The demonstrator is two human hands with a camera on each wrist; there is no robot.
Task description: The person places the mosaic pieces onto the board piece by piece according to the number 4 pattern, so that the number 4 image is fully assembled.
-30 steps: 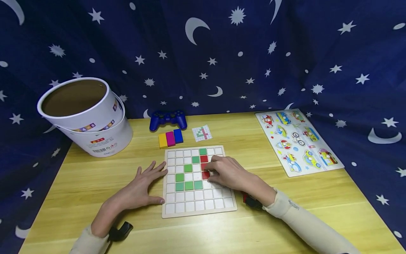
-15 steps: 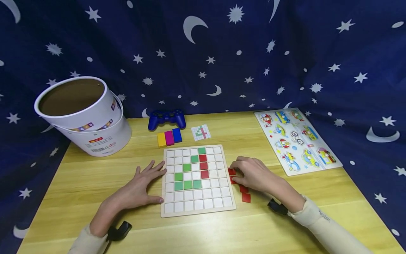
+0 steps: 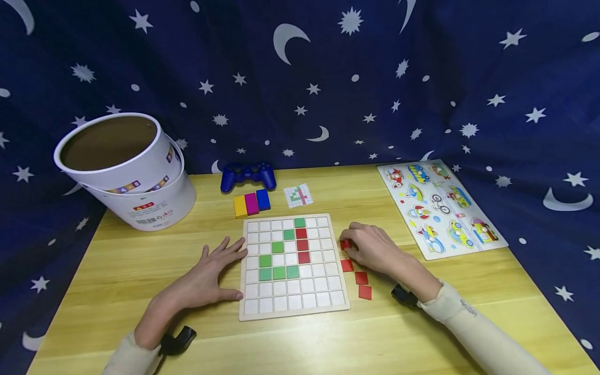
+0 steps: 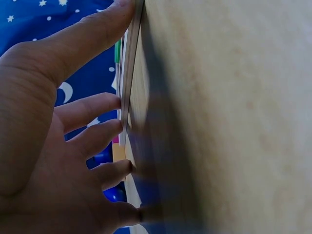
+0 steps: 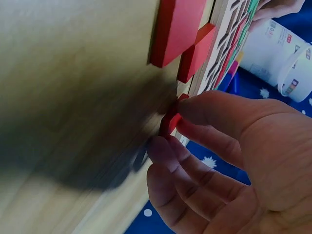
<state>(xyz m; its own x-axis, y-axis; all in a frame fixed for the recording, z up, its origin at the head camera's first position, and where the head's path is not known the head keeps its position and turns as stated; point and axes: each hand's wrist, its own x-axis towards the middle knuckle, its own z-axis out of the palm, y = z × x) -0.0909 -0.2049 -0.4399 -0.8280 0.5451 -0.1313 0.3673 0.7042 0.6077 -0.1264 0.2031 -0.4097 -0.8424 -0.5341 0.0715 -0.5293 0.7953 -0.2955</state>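
A wooden grid board (image 3: pixel 294 302) lies on the table, with green tiles (image 3: pixel 278 273) in several cells and a column of three red tiles (image 3: pixel 302 245). My left hand (image 3: pixel 201 278) rests along the board's left side, fingers spread; in the left wrist view its fingertips (image 4: pixel 114 127) touch the board's edge. To the right of the board, my right hand (image 3: pixel 375 250) pinches a red tile (image 5: pixel 171 117) between thumb and fingers, at table level. Nearer the table's front lie three more loose red tiles (image 3: pixel 361 278), beside the board's right edge.
Behind the board are yellow, magenta and blue blocks (image 3: pixel 252 204), a small pattern card (image 3: pixel 298 196) and a blue game controller (image 3: pixel 248 177). White buckets (image 3: pixel 154 211), one stacked in another, stand at the left back. A picture puzzle board (image 3: pixel 440 211) lies at right.
My right hand has left the red column on the board and moved right to the loose red tiles. It has shifted one tile slightly toward the back. The left hand stays put.
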